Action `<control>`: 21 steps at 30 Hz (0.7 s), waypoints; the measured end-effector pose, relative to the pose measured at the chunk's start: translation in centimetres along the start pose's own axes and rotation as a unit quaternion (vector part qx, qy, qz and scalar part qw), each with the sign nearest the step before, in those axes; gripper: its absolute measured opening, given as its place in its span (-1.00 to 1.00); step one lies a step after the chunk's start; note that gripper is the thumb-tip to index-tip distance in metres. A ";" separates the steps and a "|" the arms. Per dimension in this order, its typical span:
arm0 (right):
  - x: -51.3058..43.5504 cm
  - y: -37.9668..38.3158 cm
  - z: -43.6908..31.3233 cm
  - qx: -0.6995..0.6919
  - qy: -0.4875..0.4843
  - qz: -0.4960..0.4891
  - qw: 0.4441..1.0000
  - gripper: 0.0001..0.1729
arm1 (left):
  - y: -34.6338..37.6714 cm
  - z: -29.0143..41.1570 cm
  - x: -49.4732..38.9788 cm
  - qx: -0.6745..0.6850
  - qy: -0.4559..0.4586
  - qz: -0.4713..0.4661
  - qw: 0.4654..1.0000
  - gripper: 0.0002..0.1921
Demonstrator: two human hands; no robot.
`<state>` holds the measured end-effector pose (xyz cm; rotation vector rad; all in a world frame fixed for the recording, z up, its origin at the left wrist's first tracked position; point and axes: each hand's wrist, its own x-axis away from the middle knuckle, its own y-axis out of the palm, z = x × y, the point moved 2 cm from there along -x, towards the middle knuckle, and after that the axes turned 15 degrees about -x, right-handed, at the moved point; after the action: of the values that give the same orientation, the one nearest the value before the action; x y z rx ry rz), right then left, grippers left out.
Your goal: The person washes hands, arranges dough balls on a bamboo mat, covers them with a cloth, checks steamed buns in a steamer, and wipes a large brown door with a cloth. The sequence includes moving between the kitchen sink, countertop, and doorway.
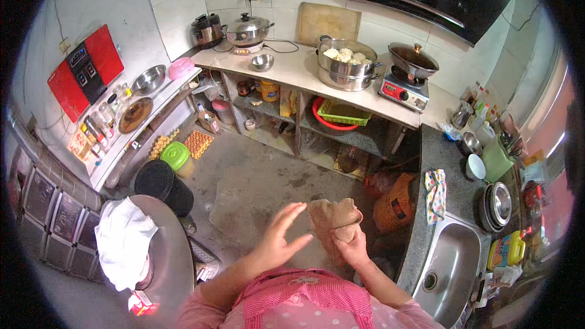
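Note:
A crumpled brown cloth (333, 219) is bunched in my right hand (352, 244), in front of the pink apron (304, 285) I wear. Part of the cloth hangs down below that hand. To its left, my left hand (285, 235) is raised with thumb and fingers apart, holding nothing. A small gap seems to separate its fingertips from the cloth. Both hands are above the grey floor (256, 183), short of the counters.
A steamer pot (347, 71) with pale buns stands on the back counter beside a lidded wok (413, 59) on a burner. At right are a sink (450, 265) and a dotted cloth (435, 196). White fabric (121, 242) covers something on the round table (171, 256) at left.

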<state>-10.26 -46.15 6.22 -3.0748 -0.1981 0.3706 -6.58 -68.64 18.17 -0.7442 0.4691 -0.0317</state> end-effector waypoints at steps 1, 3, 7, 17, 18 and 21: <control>-0.6 0.5 0.3 -0.006 0.013 -0.022 1.000 -0.31 | 2.8 -1.5 0.3 0.066 -0.043 -0.045 0.996 -0.21; -2.9 1.7 -0.3 -0.009 0.032 -0.065 0.997 -0.31 | 5.2 -3.3 -0.1 0.122 -0.100 -0.133 0.978 -0.04; -7.6 5.5 0.0 -0.044 0.020 -0.117 0.992 -0.40 | 7.0 -8.0 -2.8 0.162 -0.055 -0.054 0.984 -0.02; -28.5 14.2 0.4 -0.059 -0.083 -0.380 0.919 -0.38 | 0.8 -25.8 -17.7 0.428 -0.291 0.183 0.836 -0.54; -31.0 14.5 -0.1 -0.064 -0.073 -0.356 0.930 -0.55 | -0.7 -27.4 -19.7 0.407 -0.243 0.192 0.859 -0.53; -37.9 14.7 1.0 -0.025 -0.122 -0.301 0.945 -0.71 | -4.3 -30.9 -24.9 0.279 -0.281 0.182 0.900 -0.52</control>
<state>-45.26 -65.71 13.31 -2.7988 -1.1291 0.7030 -41.36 -87.02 11.29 -0.0690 0.0228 0.3800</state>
